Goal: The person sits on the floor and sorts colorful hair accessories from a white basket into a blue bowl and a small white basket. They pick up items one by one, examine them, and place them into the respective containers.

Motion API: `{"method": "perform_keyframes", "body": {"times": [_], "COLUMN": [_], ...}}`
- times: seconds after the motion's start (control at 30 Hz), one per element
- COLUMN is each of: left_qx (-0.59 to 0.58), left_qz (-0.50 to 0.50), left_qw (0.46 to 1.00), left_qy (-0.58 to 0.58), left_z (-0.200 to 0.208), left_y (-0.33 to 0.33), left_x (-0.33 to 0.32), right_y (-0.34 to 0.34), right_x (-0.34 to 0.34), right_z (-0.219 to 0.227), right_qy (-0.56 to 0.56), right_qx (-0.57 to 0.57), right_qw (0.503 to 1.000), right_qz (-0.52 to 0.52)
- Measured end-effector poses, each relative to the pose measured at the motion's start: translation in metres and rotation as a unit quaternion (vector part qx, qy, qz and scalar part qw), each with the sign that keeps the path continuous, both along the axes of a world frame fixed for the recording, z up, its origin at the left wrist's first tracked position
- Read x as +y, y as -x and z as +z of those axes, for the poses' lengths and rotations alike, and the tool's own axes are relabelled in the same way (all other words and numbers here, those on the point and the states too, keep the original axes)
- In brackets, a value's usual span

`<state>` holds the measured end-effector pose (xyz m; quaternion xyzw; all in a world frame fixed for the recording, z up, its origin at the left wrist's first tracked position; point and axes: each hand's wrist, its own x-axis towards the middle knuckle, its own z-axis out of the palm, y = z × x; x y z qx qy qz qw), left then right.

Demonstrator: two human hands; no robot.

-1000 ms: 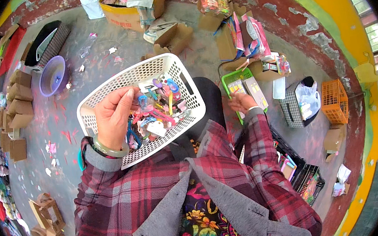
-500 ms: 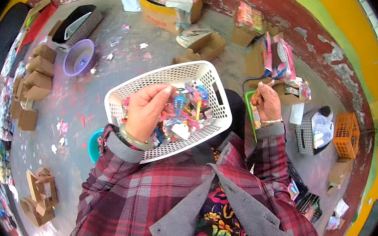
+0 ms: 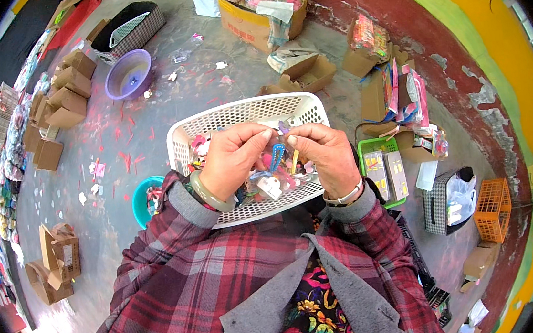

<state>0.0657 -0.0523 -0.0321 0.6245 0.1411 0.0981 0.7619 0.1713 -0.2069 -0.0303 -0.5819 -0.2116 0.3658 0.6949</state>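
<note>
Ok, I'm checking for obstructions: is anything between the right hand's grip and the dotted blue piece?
Nothing visible is. The blue piece shows plainly, just left of the right hand's grip; the left hand's grip is on its opposite side, so not between them. Whether either touches it, I cannot tell.

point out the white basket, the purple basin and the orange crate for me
White basket [image 3: 244, 113]: head view, on its holed far wall.
Purple basin [image 3: 113, 77]: head view, on its inner left wall.
Orange crate [image 3: 490, 223]: head view, on its lattice.
</note>
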Motion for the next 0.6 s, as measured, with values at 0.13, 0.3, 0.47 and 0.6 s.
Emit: {"method": "perform_keyframes", "body": {"times": [0.13,0.3,0.47,0.6], "left_qx": [0.004,0.014,0.041,0.047], "left_qz": [-0.024,-0.066,-0.046,-0.060], "left_qw": [1.000,0.997,0.998,0.997], "left_qy": [0.017,0.030,0.028,0.032], "left_z": [0.003,0.005,0.002,0.001], "left_y": [-0.001,-0.003,-0.003,-0.003], "left_x": [-0.001,0.001,0.001,0.004], "right_y": [-0.001,0.002,0.004,0.004], "right_x": [-0.002,-0.003,-0.003,-0.003], "right_z": [-0.002,-0.003,-0.006,-0.009], "right_qy": [-0.004,-0.004,-0.008,-0.011], "right_qx": [0.015,0.018,0.019,0.011], "right_qw": [1.000,1.000,1.000,1.000], "right_qz": [0.007,0.004,-0.017,-0.013]}}
